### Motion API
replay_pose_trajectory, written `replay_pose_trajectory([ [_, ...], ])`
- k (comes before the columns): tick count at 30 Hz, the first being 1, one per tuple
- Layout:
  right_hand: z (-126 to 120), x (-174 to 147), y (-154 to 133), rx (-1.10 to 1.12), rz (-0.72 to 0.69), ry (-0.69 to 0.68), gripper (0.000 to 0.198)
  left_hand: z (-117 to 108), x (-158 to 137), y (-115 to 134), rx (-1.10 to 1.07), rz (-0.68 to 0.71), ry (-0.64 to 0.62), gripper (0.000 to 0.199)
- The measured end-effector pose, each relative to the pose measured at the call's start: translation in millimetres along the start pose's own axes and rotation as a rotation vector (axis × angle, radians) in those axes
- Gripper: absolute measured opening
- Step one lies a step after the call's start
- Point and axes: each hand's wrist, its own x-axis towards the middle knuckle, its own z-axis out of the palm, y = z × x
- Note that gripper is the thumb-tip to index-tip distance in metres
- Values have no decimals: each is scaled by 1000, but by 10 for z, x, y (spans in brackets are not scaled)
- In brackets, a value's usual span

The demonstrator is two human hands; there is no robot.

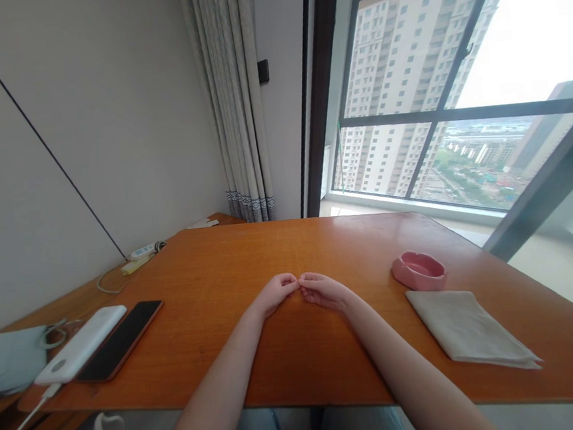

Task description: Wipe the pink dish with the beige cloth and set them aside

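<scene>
From my end I see both hands over the middle of the table point(249, 248), meeting at the fingertips. The left hand point(276, 292) has its fingers drawn together in a loose curl, thumb along the bent forefinger; the right hand point(324, 289) is curled much the same, and I cannot tell whether anything tiny sits between the tips. Nor can I tell how much of either hand rests on the wood. Right of the right hand, well apart from it, I have the pink dish point(413, 277), upright, with the folded cloth point(469, 326) lying flat just on its near side. Over on the left, the phone point(121, 341) lies face up with its screen dark, right beside the white power bank point(84, 343), whose cable point(51, 391) drops past the near edge. Beyond the far right side I get the window point(383, 119).
</scene>
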Motion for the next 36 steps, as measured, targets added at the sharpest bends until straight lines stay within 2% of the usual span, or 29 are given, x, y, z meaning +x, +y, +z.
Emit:
replay_pose_trajectory([
  [3,16,-14,-8,53,3,-24,28,-4,4,-20,-92,38,-40,33],
  [11,112,-65,-59,65,-51,-47,28,1,-13,16,-244,22,-70,38],
  [16,79,-22,-31,-1,-53,21,24,-29,5,16,-76,92,-54,31],
  [19,42,12,-3,-29,-25,83,20,-30,7,5,17,64,-25,30],
  [22,33,26,14,-39,-8,87,20,-21,0,-1,34,20,-31,28],
  [27,69,-14,14,-236,-36,101,20,-10,-12,22,-15,-9,-69,23],
  [29,32,-94,-61,-516,-80,217,17,-3,-11,36,-18,-19,-79,22],
  [32,-180,-362,-333,-1170,-159,610,17,16,-1,44,-27,-52,-37,22],
  [34,-434,-634,-576,-1340,-144,827,19,29,8,34,-36,-94,10,23],
  [36,-747,-925,-785,-1517,-57,1028,29,39,18,19,-48,-122,39,24],
])
